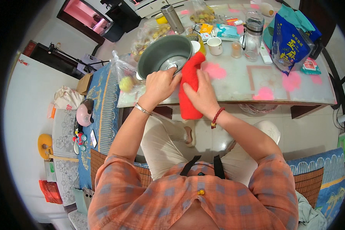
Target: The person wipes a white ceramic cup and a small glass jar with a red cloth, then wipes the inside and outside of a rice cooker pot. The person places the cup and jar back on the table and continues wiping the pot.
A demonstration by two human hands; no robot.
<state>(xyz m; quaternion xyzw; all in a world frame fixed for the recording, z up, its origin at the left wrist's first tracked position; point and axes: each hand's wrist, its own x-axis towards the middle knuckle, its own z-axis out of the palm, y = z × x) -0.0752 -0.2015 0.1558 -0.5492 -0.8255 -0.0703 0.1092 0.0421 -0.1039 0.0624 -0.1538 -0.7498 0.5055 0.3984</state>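
Note:
A round dark grey pot (164, 54) is tilted above the table's left part, its inside facing me. My left hand (161, 86) grips its near rim, the thumb reaching toward the red cloth. My right hand (200, 92) is closed on the red cloth (189, 86), which lies folded against the pot's right side and hangs below the table edge. A clear plastic bag with a pale green fruit (126, 84) touches the pot's left side. Just right of the pot stand a white cup (214, 46) and a yellowish jar (202, 48).
On the glass-topped table (235, 89) stand a steel thermos (172, 19), a clear bottle (253, 37), a small glass (236, 50), a remote control (265, 54) and a blue food bag (290, 43). Fruit bags (202, 15) lie behind. A patterned sofa (99, 115) is at the left.

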